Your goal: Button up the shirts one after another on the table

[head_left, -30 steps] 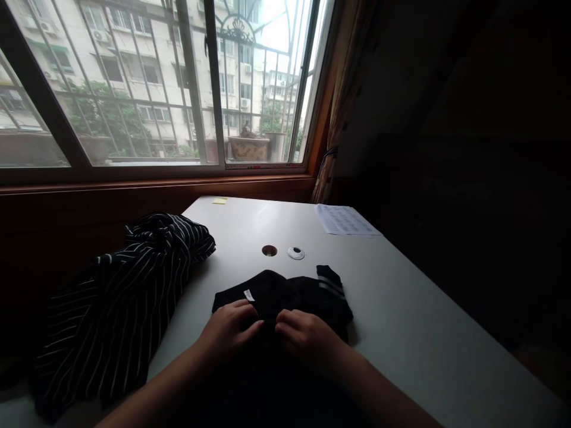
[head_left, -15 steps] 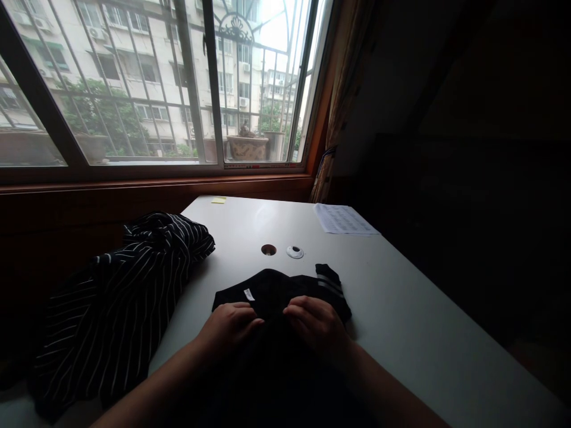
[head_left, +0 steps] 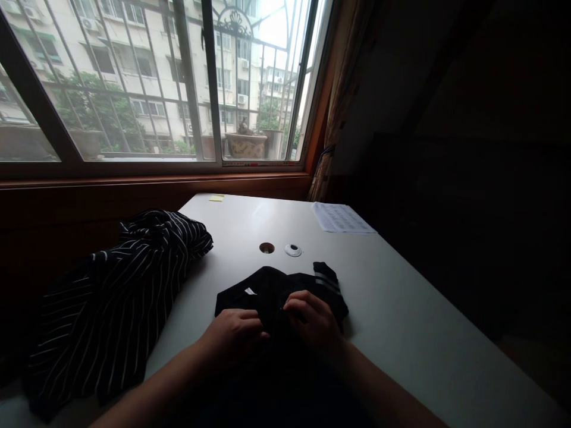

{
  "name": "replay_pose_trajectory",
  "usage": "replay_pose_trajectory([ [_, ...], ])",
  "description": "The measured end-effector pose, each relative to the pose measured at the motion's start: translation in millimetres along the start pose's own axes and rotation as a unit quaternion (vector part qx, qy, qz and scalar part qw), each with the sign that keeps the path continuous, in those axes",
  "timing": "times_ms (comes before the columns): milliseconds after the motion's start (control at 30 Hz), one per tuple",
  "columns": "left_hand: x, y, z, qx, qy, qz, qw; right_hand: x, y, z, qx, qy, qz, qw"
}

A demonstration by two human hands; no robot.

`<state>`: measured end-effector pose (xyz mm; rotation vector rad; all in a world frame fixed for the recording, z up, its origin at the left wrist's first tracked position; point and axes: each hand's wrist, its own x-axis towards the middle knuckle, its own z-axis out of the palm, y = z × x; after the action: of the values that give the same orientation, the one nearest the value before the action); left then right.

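Observation:
A black garment [head_left: 267,282] with a small white label and grey stripes on one sleeve end lies on the near part of the white table [head_left: 401,309]. My left hand [head_left: 236,331] has its fingers curled on the dark cloth at the left. Opposite it, my right hand [head_left: 314,321] pinches the cloth near the middle, where a tiny shiny spot shows by the fingertips. The lower part of the garment melts into shadow, so its exact edges there are hidden.
A black-and-white striped garment [head_left: 134,285] is heaped along the table's left edge. Farther back are a round cable hole [head_left: 266,248], its white cover [head_left: 293,250], printed sheets [head_left: 343,217] and a yellow sticky note [head_left: 216,198]. A barred window [head_left: 147,83] stands behind.
My left hand has shifted slightly down and my right hand slightly up along the cloth. Both keep their hold, and the white label has tilted. The view has moved a little.

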<state>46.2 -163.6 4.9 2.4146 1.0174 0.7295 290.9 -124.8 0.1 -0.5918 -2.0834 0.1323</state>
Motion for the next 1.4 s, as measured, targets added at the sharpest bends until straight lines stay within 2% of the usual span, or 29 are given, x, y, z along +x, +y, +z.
replay_pose_trajectory([
  [167, 0.8, 5.5, -5.4, -0.103, 0.035, -0.057, 0.992, 5.4, -7.5, -5.8, -0.029, -0.014, -0.056, 0.998],
  [267, 1.9, 8.4, -5.2, -0.12, 0.061, -0.083, 0.987, 8.1, -13.0, -8.1, -0.044, -0.052, -0.098, 0.993],
  [367, 1.8, 9.2, 0.0, -0.107, 0.077, -0.062, 0.989, 8.0, -16.2, -7.3, -0.04, -0.084, -0.102, 0.99],
  [467, 0.6, 7.8, 5.8, -0.099, 0.077, -0.027, 0.992, 6.9, -15.8, -3.8, -0.026, -0.089, -0.093, 0.991],
  [700, -4.2, 6.4, 10.3, 0.028, 0.083, 0.023, 0.996, 6.7, -10.4, 5.0, 0.032, -0.107, -0.088, 0.99],
  [933, -8.5, 7.4, 11.3, 0.175, 0.099, 0.067, 0.977, 4.6, -10.1, 6.2, 0.102, -0.102, -0.029, 0.989],
  [1000, -8.2, 8.5, 8.6, 0.183, 0.118, 0.068, 0.974, 4.7, -9.9, 5.0, 0.096, -0.111, -0.037, 0.989],
  [1100, -7.6, 9.3, 1.6, 0.17, 0.176, 0.051, 0.968, 3.9, -7.3, 2.4, 0.08, -0.124, -0.052, 0.988],
  [1167, -7.9, 8.3, -3.8, 0.149, 0.21, 0.026, 0.966, 2.7, -4.1, -0.3, 0.071, -0.105, -0.04, 0.991],
  [1233, -8.6, 6.0, -8.0, 0.124, 0.233, -0.002, 0.965, 1.7, -0.8, -3.4, 0.059, -0.056, -0.009, 0.997],
  [1333, -9.2, 2.2, -10.9, 0.083, 0.248, -0.041, 0.964, 1.2, 2.9, -6.6, 0.029, 0.016, 0.041, 0.999],
  [1400, -8.2, 0.8, -12.2, 0.052, 0.254, -0.076, 0.963, 1.6, 4.4, -6.7, 0.012, 0.034, 0.062, 0.997],
])
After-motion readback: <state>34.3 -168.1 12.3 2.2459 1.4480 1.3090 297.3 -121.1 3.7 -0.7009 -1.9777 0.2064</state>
